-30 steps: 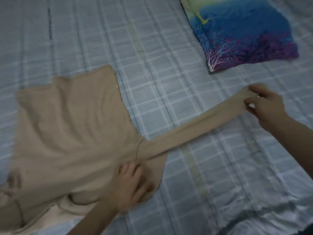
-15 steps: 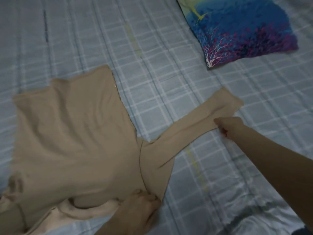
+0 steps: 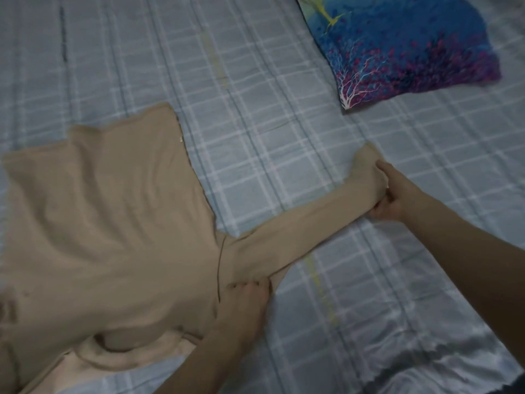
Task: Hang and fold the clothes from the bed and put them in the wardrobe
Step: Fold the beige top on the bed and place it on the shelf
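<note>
Head view is showing the right hand (image 3: 393,199) gripping the sleeve end of the beige top (image 3: 108,223) while the left hand (image 3: 244,305) is pressing its shoulder onto the bed (image 3: 270,81). Folding is only beginning; wardrobe storage is remaining.

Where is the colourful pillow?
The pillow lies at the top right of the head view on the checked bedsheet, apart from the beige top.

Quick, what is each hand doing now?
Left hand: open, presses the beige top near the shoulder.
Right hand: grips the sleeve end.
</note>
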`<state>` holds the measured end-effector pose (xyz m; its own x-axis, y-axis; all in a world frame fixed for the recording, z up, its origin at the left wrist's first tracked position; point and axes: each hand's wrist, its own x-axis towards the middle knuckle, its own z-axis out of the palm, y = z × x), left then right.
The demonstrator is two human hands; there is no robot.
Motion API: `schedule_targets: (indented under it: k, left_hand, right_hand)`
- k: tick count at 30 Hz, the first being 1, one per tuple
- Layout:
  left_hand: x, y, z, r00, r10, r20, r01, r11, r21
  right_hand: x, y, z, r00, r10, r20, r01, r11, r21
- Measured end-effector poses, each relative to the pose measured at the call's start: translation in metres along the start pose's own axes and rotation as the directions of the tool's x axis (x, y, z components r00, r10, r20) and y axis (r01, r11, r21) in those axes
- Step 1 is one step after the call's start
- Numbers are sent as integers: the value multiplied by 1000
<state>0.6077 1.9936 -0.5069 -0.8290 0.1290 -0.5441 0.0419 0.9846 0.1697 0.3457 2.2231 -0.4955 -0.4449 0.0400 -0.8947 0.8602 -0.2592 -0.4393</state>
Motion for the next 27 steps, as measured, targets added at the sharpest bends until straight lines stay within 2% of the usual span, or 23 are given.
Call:
schedule_targets:
  k: [2, 5, 7, 9, 15, 17, 19, 20, 21, 22, 23, 24, 26, 27]
  left_hand:
    - [4, 0, -5, 998, 32, 51, -28, 996, -82]
    - [2, 5, -13, 984, 164, 74, -138, 950, -281]
    - [2, 12, -12, 975, 214, 53, -185, 925, -331]
    - [7, 17, -6, 970, 240, 23, -216, 907, -363]
    - [15, 22, 25, 970, 242, -38, -235, 876, -422]
    - [9, 18, 31, 967, 244, -73, -251, 857, -450]
    - [-1, 8, 31, 955, 254, -155, -297, 818, -493]
    - [-9, 0, 30, 944, 248, -216, -326, 797, -508]
    - [-18, -11, 27, 934, 229, -275, -343, 787, -513]
    - [-28, -24, 26, 929, 191, -319, -336, 797, -502]
    - [-38, -41, 23, 930, 120, -348, -289, 824, -488]
    - [-48, -61, 23, 926, 4, -378, -203, 849, -487]
    - [-71, -106, 25, 855, -309, -417, 26, 828, -560]
    - [-84, -128, 27, 802, -447, -398, 141, 787, -600]
  right_hand:
    - [1, -8, 1, 1000, -21, 10, 21, 999, -28]
    - [13, -23, -14, 982, -188, -15, 188, 976, 113]
    - [22, -32, -28, 955, -287, -82, 297, 940, 170]
    - [31, -38, -43, 931, -339, -134, 357, 923, 145]
    - [66, -35, -81, 874, -451, -181, 435, 892, -124]
    - [69, -29, -90, 806, -524, -277, 451, 845, -286]
    - [85, -26, -107, 691, -608, -391, 430, 780, -454]
    - [81, -21, -100, 608, -654, -451, 387, 739, -552]
    - [66, -10, -83, 541, -729, -419, 364, 652, -665]
    - [44, 8, -61, 463, -835, -298, 414, 501, -760]
    - [15, 35, -29, 432, -892, -134, 486, 356, -798]
    - [-14, 65, 0, 437, -898, 47, 574, 238, -784]
    - [-63, 127, 53, 449, -808, 381, 741, 98, -665]
    - [-75, 160, 71, 448, -700, 556, 802, 40, -596]
